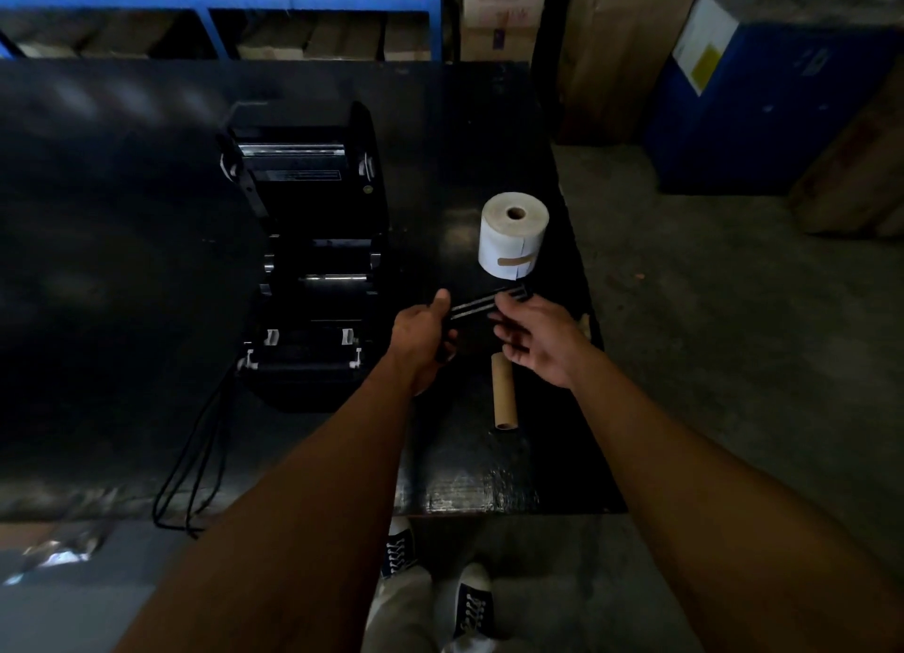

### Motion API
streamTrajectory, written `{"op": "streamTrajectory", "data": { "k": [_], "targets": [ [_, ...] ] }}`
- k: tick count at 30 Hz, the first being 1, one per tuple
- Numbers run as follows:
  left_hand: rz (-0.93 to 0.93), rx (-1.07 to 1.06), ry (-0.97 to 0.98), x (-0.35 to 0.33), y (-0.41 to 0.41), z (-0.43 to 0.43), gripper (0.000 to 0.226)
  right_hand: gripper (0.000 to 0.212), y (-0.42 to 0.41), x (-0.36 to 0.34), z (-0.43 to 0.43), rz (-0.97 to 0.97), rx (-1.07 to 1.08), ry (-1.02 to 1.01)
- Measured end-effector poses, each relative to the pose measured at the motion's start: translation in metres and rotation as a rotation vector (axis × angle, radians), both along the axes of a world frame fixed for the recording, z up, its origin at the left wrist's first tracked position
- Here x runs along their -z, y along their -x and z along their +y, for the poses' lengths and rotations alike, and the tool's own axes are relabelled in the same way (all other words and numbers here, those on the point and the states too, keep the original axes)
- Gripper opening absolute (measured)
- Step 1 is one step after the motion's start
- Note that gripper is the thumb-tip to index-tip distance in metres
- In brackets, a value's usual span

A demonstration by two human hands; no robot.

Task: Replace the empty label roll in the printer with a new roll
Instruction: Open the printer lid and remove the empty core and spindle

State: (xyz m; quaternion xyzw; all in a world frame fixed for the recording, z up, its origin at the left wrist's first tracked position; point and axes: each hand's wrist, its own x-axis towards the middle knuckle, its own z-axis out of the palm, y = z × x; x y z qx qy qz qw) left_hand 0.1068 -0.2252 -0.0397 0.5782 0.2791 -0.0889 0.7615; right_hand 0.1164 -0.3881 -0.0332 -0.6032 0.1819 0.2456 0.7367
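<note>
Holding the black spindle (482,302) in my left hand (424,332), grip closed round its near end, thumb on top; the rod angles up and to the right, w/ its far end cap just below the new roll (513,234). My right hand (533,339) sits at the spindle's mid part, fingers (508,332) loose and spread, grip wide, fingertips at or just under the rod — can't tell if they touch it. New roll stands on end on the bench (122,212), white, core hole facing up, a brown tape strip across its loose edge, near the bench's right edge. Empty core (504,393), brown cardboard tube, lies flat on the bench just below my right hand, long axis running toward me. Printer (308,261) is left of both hands, lid swung open and back, roll bay bare, white guide tabs showing near the front. Cables (195,457) run from its front left corner over the bench's near edge. Boxes (499,11) and a blue rack (220,2) behind the bench; my shoes (469,598) on the floor below.
</note>
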Motion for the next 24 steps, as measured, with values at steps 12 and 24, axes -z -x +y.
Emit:
{"op": "streamTrajectory", "data": {
  "k": [12, 24],
  "targets": [
    [-0.001, -0.191, -0.267, -0.022, -0.013, -0.023, 0.039, 0.034, -0.01, -0.032, 0.005, -0.121, 0.6, -0.155],
    [0.196, 0.237, -0.755, 0.012, 0.012, -0.011, 0.034, 0.024, 0.005, 0.004, -0.027, -0.06, -0.011, 0.774]
  ]
}}
